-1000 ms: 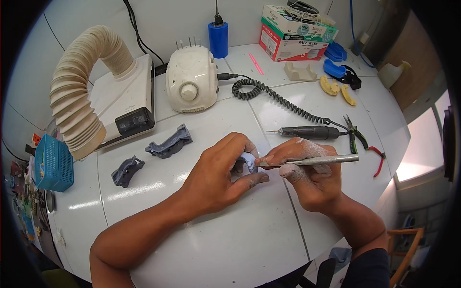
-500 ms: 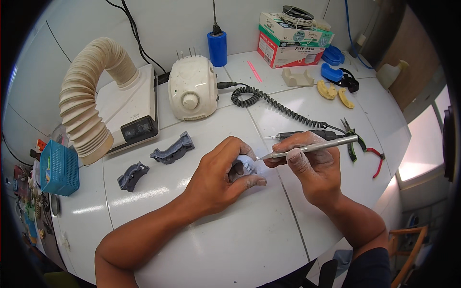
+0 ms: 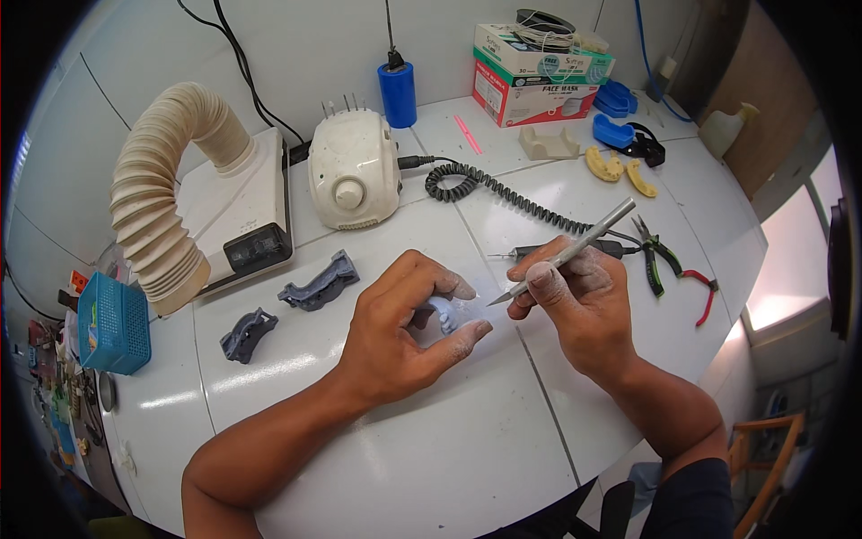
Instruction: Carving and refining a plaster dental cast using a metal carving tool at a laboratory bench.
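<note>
My left hand [image 3: 386, 337], its fingers curled, holds a small pale blue dental model [image 3: 442, 314] over the white tabletop. Just to the right, my right hand [image 3: 584, 328] grips a silver craft knife [image 3: 602, 226], its pointed blade angled down toward the model but apart from it. White powder coats the fingertips of both hands. Two dark grey moulded pieces [image 3: 319, 286] [image 3: 247, 337] lie left of my hands. A black rotary handpiece [image 3: 530, 251] lies behind my right hand, beside pliers [image 3: 655, 269] and a red-handled tool [image 3: 705, 296].
A white extractor [image 3: 260, 193] with ribbed hose [image 3: 144, 198], a white control unit [image 3: 355, 166] with coiled cord and a blue cylinder [image 3: 397, 94] stand behind. Boxes [image 3: 534, 99], blue trays [image 3: 613, 132] and yellow models [image 3: 603, 164] sit back right; a blue basket [image 3: 115, 332] is at left.
My right hand has drawn the knife's tip away from the model and tilted its handle more upright. My left hand and the model have shifted slightly leftward and down.
</note>
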Demonstrator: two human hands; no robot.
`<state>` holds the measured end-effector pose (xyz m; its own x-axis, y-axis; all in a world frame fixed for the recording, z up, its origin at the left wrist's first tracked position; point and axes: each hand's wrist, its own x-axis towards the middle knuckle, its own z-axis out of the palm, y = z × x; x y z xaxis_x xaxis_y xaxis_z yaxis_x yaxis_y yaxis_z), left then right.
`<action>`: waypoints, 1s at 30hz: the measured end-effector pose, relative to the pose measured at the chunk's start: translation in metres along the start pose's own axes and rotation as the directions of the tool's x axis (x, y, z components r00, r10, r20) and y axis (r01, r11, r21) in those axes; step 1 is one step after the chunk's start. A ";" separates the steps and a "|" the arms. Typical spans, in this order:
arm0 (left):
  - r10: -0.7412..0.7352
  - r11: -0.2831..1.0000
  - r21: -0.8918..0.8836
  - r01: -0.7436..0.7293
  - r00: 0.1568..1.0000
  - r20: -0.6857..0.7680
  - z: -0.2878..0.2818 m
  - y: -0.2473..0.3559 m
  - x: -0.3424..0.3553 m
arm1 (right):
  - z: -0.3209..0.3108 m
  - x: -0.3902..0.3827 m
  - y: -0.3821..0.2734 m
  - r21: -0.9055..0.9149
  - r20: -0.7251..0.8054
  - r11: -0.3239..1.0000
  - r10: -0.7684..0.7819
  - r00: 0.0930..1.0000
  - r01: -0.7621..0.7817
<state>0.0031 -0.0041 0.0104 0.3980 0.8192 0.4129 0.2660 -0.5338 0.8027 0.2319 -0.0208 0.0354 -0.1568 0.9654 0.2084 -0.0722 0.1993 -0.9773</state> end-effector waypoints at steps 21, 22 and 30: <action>-0.108 0.992 -0.067 0.110 0.993 0.039 -0.002 0.001 0.000 | -0.006 0.000 0.000 0.089 -0.041 0.988 -0.121 0.992 0.124; -0.075 0.995 -0.065 0.077 0.997 0.033 -0.002 0.000 0.000 | -0.005 0.000 0.002 0.146 -0.026 0.985 -0.087 0.996 0.090; -0.176 0.972 -0.161 0.174 0.984 -0.001 0.003 -0.005 -0.002 | 0.000 0.002 0.001 0.280 0.004 0.958 0.068 0.998 -0.067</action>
<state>0.0035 -0.0037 0.0043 0.3444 0.9005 0.2656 0.1859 -0.3427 0.9209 0.2310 -0.0185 0.0345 -0.1656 0.9760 0.1414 -0.3342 0.0794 -0.9392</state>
